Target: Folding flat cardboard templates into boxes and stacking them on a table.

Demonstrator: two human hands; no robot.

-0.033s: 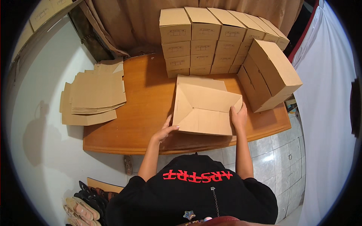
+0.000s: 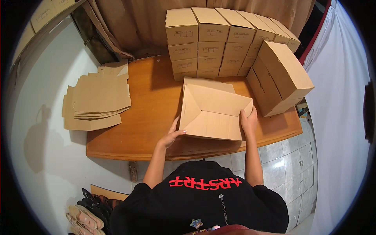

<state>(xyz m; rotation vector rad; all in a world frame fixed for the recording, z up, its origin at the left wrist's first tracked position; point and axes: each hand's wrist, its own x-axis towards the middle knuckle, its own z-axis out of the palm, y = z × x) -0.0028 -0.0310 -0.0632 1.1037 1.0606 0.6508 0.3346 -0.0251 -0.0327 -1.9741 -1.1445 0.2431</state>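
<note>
At six o'clock, nearest the camera, a black shirt (image 2: pixel 203 207) with red lettering is seen, and both bare forearms are stretched up from it toward the wooden table (image 2: pixel 156 109). At seven o'clock, on the floor, several pairs of shoes (image 2: pixel 88 213) are lined up beside a flat piece of cardboard.

Just past the near edge of the table, an open cardboard box (image 2: pixel 213 111) is held between the two hands, tilted so that its empty inside is turned toward the camera. The left hand (image 2: pixel 172 135) is laid flat against the box's left wall, fingers spread and not curled round anything. The right hand (image 2: pixel 249 120) is closed on the box's right edge, the thumb inside the wall and the fingers outside. The box sits near the middle of the table, slightly toward three o'clock.

At nine o'clock, a stack of flat, unfolded box blanks (image 2: pixel 98 102) is laid at the table's left end, partly overhanging it. At three o'clock, a closed carton (image 2: pixel 284 76) is leaned at an angle against others, just beside the held box. At twelve o'clock, a wall of closed cartons (image 2: pixel 219 39) is piled in rows along the back of the table, before a brown curtain (image 2: pixel 129 27). A white sheet (image 2: pixel 337 117) is hung at the far right, above a pale tiled floor (image 2: pixel 290 164).
</note>
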